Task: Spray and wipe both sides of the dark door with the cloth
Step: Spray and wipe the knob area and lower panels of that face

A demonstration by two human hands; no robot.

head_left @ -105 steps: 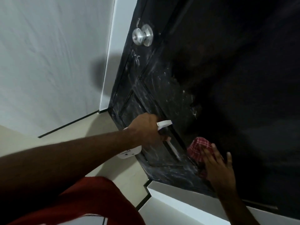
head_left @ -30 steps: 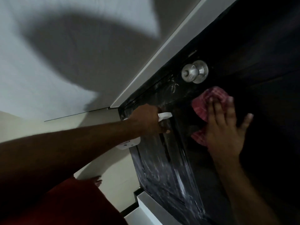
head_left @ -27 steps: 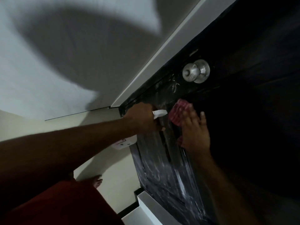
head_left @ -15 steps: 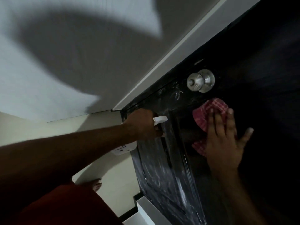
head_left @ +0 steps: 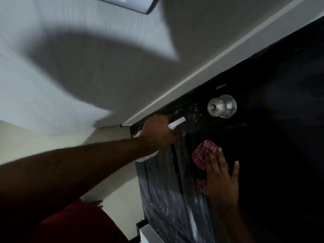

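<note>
White wall w/ big shadow, white door frame running alongside dark door; round metal knob near door edge. Left hand grips white spray bottle, nozzle twd door, just below-left of knob. Right hand flat, fingers straight, presses red checked cloth onto door panel. Wet streaks on lower panel.

No legible text, brand, number or sign anywhere. Just a small reddish mark on the white spray bottle beneath the left hand, too small and blurred to read. Nothing written on the dark door, the round metal knob, the red checked cloth or the pale wall plate.
</note>
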